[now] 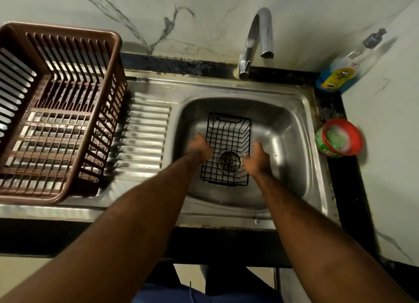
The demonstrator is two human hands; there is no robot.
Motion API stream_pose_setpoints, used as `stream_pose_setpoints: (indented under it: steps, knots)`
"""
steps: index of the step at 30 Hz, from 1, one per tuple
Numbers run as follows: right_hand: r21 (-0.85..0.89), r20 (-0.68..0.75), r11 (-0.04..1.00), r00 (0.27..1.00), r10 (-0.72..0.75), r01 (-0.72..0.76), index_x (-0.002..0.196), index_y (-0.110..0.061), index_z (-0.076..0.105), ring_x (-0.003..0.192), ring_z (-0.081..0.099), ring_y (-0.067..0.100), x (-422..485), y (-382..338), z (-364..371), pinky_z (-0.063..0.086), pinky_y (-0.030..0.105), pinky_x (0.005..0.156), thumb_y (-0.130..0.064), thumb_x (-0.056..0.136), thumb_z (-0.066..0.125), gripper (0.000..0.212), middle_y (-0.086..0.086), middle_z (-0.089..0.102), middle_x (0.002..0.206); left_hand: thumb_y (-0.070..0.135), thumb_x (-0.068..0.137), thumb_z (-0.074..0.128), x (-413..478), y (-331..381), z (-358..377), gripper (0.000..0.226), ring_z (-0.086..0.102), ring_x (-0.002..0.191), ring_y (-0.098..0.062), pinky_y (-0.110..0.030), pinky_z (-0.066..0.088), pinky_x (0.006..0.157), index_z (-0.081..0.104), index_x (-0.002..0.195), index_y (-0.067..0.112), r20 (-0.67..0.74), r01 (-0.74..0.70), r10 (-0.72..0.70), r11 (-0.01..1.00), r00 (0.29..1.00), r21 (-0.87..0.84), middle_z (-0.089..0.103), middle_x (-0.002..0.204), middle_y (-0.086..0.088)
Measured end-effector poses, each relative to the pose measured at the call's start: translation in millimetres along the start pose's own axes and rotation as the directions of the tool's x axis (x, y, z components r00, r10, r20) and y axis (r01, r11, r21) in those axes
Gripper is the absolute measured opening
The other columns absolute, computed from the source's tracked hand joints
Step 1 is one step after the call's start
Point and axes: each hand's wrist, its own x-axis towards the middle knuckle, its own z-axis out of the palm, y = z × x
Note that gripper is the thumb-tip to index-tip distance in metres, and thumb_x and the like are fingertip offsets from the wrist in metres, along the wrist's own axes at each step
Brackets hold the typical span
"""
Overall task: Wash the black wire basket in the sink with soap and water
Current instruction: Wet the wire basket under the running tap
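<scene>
Across the counter before you runs the steel sink (226, 87), with its ribbed drainboard on the left and the basin on the right. On the drainboard, filling its left end, stands a brown slatted crate (61, 28), upright and open at the top. Down in the middle of the basin lies the black wire basket (226, 139), open side up, its long sides running from the front edge toward the back, its handle end nearest the tap (260, 30). That tap rises from the sink's back rim and curves over the basin; you see no water running from it. At the back right corner of the counter stands a bottle (340, 73) of blue liquid, and along the right edge, just beside the sink's rim, sits a red-rimmed tub (340, 137) of green soap. Your left hand (200, 147) grips the basket's left rim, fingers curled over the wire. Your right hand (257, 158) holds the right rim, fingers curled in, thumb raised. Through the basket's mesh, between your hands, shows the drain (229, 162).
</scene>
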Motion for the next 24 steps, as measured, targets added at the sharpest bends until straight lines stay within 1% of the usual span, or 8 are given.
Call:
stream_pose_setpoints:
  steps: [5,8,11,14,16,18,21,24]
  knots:
    - [0.075,-0.045,0.994,0.996,-0.081,0.084,0.146,-0.016,0.046,0.129,0.056,0.028,10.7,-36.0,-32.0,0.044,0.025,0.094,-0.009,0.096,0.056,0.052,0.010,0.054,0.147,0.015,0.097,0.060,-13.6,22.1,-30.9,0.048,0.056,0.124,-0.033,-0.038,0.050,0.100,0.044,0.142,0.007,-0.046,-0.099,0.094,0.989,0.994,-0.108,0.054,0.139,-0.017]
    - [0.145,-0.031,0.978,0.989,-0.146,0.149,0.149,-0.016,0.043,0.133,0.052,0.024,13.0,-73.8,-52.0,0.044,0.028,0.100,-0.008,0.097,0.055,0.053,0.009,0.049,0.151,0.015,0.098,0.059,-22.3,35.0,-51.1,0.037,0.060,0.109,-0.026,-0.028,0.046,0.082,0.051,0.133,0.012,-0.079,-0.197,0.187,0.967,0.979,-0.159,0.059,0.130,-0.012]
    - [0.157,-0.064,0.964,0.976,-0.207,0.215,0.150,-0.016,0.041,0.129,0.055,0.023,13.2,-109.5,-72.3,0.044,0.023,0.087,-0.011,0.100,0.054,0.052,0.008,0.048,0.152,0.019,0.098,0.062,-30.9,51.5,-66.6,0.016,0.060,0.083,-0.010,-0.020,0.045,0.064,0.055,0.111,0.023,-0.147,-0.280,0.248,0.922,0.958,-0.269,0.063,0.113,-0.003]
    - [0.080,-0.136,0.954,0.952,-0.275,0.287,0.151,-0.016,0.042,0.131,0.054,0.026,11.7,-137.4,-92.4,0.043,0.023,0.091,-0.013,0.097,0.058,0.056,0.010,0.053,0.147,0.017,0.096,0.064,-41.5,75.4,-83.7,0.015,0.069,0.086,-0.021,-0.029,0.053,0.062,0.053,0.098,0.028,-0.174,-0.329,0.284,0.869,0.943,-0.369,0.067,0.109,-0.009]
    - [0.057,-0.139,0.951,0.945,-0.295,0.305,0.153,-0.015,0.039,0.136,0.049,0.028,12.5,-151.9,-102.8,0.042,0.027,0.103,-0.011,0.095,0.059,0.062,0.012,0.050,0.150,0.015,0.097,0.063,-45.8,88.9,-94.9,0.014,0.070,0.087,-0.027,-0.032,0.054,0.060,0.054,0.100,0.025,-0.168,-0.345,0.302,0.851,0.938,-0.397,0.068,0.107,-0.012]
    - [0.041,-0.110,0.948,0.945,-0.309,0.315,0.155,-0.014,0.035,0.139,0.046,0.028,15.1,-162.2,-110.1,0.041,0.029,0.107,-0.004,0.093,0.057,0.068,0.013,0.046,0.153,0.012,0.096,0.062,-46.1,98.9,-104.5,0.014,0.070,0.085,-0.031,-0.035,0.054,0.060,0.054,0.101,0.022,-0.160,-0.334,0.293,0.834,0.943,-0.440,0.068,0.106,-0.015]
    - [-0.008,-0.061,0.951,0.949,-0.310,0.310,0.157,-0.014,0.029,0.138,0.046,0.029,20.4,-170.7,-117.3,0.042,0.026,0.097,0.002,0.091,0.055,0.072,0.014,0.042,0.155,0.010,0.096,0.058,-45.2,108.6,-111.3,0.017,0.066,0.081,-0.026,-0.035,0.052,0.059,0.052,0.094,0.026,-0.136,-0.278,0.243,0.813,0.961,-0.512,0.069,0.107,-0.017]
    - [-0.029,-0.033,0.951,0.951,-0.307,0.306,0.159,-0.017,0.022,0.135,0.048,0.030,25.4,-177.1,-117.5,0.041,0.024,0.088,0.003,0.091,0.052,0.077,0.013,0.040,0.156,0.011,0.098,0.056,-41.9,112.8,-114.0,0.014,0.068,0.089,-0.023,-0.034,0.056,0.066,0.052,0.098,0.024,-0.121,-0.233,0.200,0.811,0.972,-0.537,0.067,0.105,-0.010]
